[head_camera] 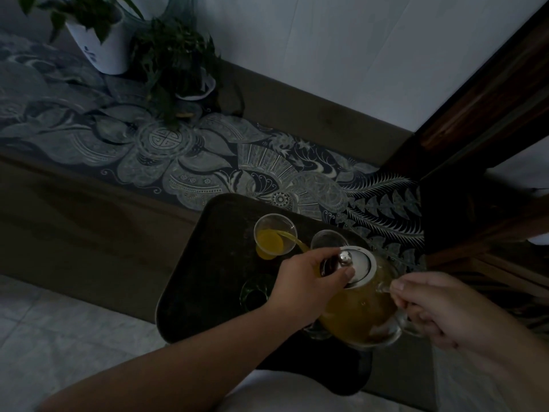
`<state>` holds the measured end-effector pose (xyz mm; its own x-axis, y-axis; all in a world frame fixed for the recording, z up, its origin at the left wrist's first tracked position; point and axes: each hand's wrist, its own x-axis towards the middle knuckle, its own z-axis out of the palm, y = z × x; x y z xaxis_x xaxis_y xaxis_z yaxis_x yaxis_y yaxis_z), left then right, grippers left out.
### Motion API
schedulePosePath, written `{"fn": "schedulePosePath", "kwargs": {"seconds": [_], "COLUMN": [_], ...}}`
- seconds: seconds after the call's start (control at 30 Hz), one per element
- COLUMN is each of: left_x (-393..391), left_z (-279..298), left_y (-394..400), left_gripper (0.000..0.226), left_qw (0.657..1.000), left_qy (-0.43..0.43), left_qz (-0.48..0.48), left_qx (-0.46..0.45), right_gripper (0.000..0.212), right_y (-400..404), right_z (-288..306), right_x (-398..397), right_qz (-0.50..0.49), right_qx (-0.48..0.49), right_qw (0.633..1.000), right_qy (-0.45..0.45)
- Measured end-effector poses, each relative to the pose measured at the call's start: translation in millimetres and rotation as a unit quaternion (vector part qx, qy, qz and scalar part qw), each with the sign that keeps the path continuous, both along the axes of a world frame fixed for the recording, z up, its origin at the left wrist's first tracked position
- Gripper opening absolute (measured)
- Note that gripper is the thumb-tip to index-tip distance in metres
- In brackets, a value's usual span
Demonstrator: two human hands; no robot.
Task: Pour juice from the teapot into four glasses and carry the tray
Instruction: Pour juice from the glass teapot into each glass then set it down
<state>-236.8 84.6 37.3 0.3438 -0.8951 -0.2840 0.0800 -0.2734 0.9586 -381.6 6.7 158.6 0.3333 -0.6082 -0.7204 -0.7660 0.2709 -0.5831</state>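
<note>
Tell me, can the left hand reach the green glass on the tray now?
Probably yes, but not freely: the left hand is pressing the lid during pouring. The green glass sits just beside its wrist, unobstructed.

There is a single view, from a camera worn on the person's head, looking forward and steeply down. It sits close above the two hands, whose forearms enter from the bottom edge: the left hand (309, 281) reaches in from the lower left, the right hand (439, 310) from the lower right. The teapot (362, 310) between the hands and the dark tray (208, 263) under them fill the lower middle of the frame. Beyond the hands the view takes in a patterned table runner (208, 162) and, far up and to the left of them, potted plants (166, 55) against a pale wall (341, 55). The wide lens bends straight edges. With only this one view, no part of the scene is shared between cameras.
</note>
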Motion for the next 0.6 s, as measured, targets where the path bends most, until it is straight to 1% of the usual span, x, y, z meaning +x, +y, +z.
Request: {"fn": "schedulePosePath", "kwargs": {"seconds": [0.6], "left_x": [0.7], "left_z": [1.4], "left_y": [2.3], "left_gripper": [0.04], "left_qw": [1.0], "left_qy": [-0.021], "left_qz": [-0.013], "left_qx": [-0.018], "right_gripper": [0.032], "right_y": [2.7], "right_z": [2.0], "right_x": [-2.3], "right_qz": [0.013], "right_qx": [-0.012], "right_qw": [1.0], "right_qy": [0.015]}}
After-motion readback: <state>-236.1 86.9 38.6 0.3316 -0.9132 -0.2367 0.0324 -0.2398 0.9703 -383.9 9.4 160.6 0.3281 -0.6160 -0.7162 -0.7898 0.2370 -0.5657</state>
